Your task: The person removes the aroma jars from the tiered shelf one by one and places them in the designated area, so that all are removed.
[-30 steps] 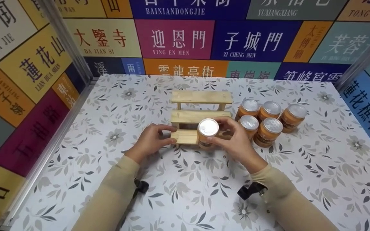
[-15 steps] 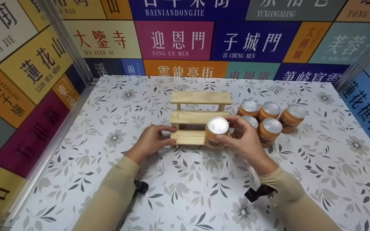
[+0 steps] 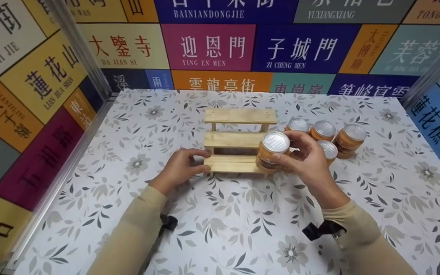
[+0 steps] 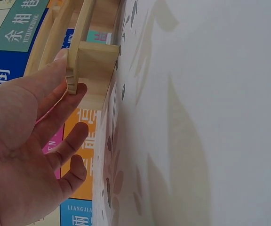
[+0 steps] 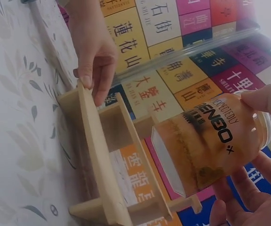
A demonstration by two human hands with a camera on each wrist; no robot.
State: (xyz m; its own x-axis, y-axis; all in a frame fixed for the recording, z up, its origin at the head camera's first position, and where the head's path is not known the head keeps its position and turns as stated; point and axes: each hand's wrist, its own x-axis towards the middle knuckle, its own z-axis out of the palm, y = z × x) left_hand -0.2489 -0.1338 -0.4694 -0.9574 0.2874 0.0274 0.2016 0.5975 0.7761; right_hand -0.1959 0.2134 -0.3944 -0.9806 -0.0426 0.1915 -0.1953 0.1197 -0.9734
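Observation:
A three-step wooden shelf [image 3: 239,139] stands on the patterned table. My left hand [image 3: 180,166] pinches the left end of its lowest step between thumb and index finger; the left wrist view shows the other fingers loosely bent, off the wood [image 4: 73,70]. In my right hand [image 3: 313,164] is an orange can [image 3: 273,152] with a silvery top, gripped by its side. This can is tilted near the right end of the lowest step. The right wrist view shows the can's [image 5: 211,141] white base apart from the shelf [image 5: 100,155]. My fingers partly hide the can's right side.
Several similar orange cans [image 3: 349,141] stand upright in a group right of the shelf, close behind my right hand, which partly covers some. Sign-patterned walls [image 3: 212,46] bound the table [image 3: 220,229] at the back and sides.
My right hand has moved the can rightward and up, from in front of the lowest step's middle to its right end. My left hand keeps its place on the shelf.

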